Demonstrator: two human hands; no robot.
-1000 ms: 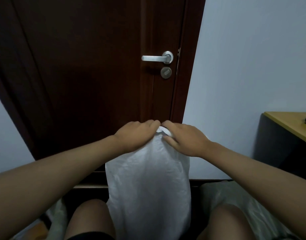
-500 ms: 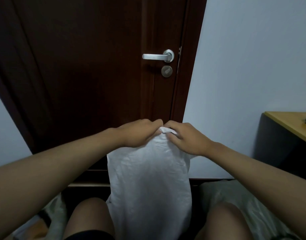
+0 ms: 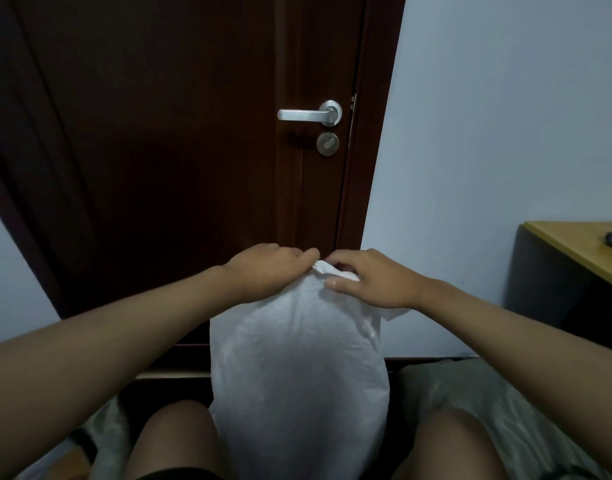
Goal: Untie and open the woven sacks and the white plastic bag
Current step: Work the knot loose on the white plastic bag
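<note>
1. One white sack (image 3: pixel 297 368) stands upright between the person's knees, before the door (image 3: pixel 180 150); contents not visible.
2. Left hand (image 3: pixel 268 271) and right hand (image 3: pixel 373 278) each pinch the bunched sack top (image 3: pixel 327 270).

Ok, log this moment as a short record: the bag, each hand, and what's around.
bag: white bag upright between the knees, top bunched, not yet open
left hand: left hand grips the bunched top from the left
right hand: right hand pinches the top from the right
behind: dark door, shut, with a metal handle
right side: desk with yellow top
</note>
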